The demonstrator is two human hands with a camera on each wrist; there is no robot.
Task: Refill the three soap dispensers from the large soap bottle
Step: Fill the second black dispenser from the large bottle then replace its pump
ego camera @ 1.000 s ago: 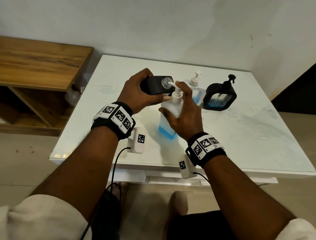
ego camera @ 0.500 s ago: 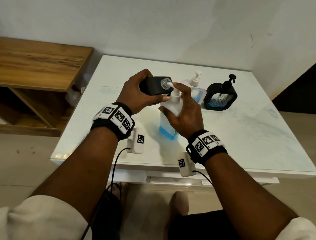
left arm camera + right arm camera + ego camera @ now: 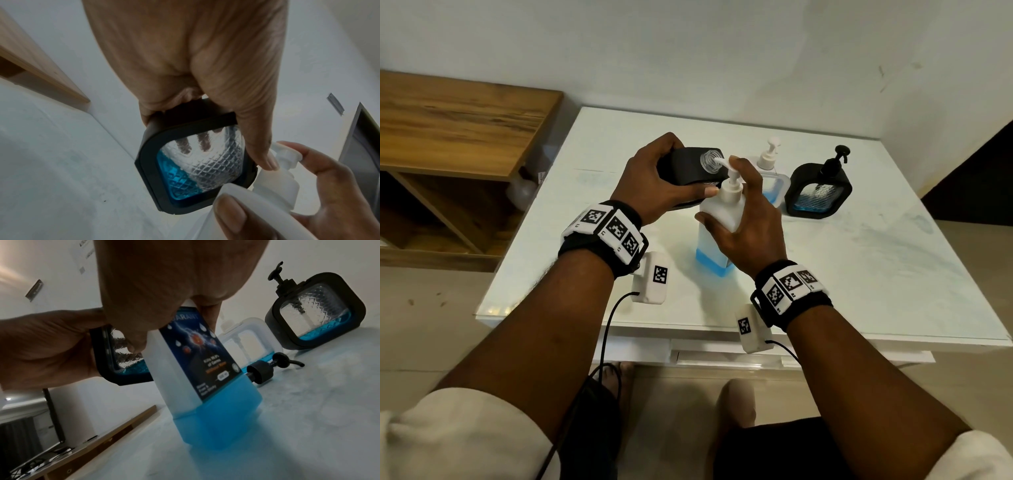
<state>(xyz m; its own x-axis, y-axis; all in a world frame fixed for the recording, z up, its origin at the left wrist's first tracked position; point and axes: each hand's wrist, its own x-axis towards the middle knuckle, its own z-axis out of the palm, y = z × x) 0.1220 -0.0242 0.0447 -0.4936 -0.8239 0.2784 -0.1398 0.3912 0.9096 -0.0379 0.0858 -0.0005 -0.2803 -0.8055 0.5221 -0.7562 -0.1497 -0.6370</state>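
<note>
My left hand (image 3: 654, 178) grips a black-framed glass dispenser (image 3: 690, 171) (image 3: 195, 170), tilted on its side above the table, its open threaded neck (image 3: 709, 160) against the pump nozzle. A little blue soap pools in its low corner (image 3: 174, 183). My right hand (image 3: 743, 212) holds the large white soap bottle (image 3: 717, 236) (image 3: 207, 386), which stands on the table with blue soap in its lower part; a finger rests on its white pump head (image 3: 732, 164). A clear white-pump dispenser (image 3: 770, 171) and a second black dispenser (image 3: 820, 188) stand behind.
The loose black pump (image 3: 271, 368) of the held dispenser lies on the white table (image 3: 876, 274) behind the large bottle. A wooden shelf unit (image 3: 455, 137) stands to the left, and a wall runs close behind the table.
The large bottle's pump head has risen slightly while the nozzle stays at the black dispenser's neck. Both hands stay nearly in place.
</note>
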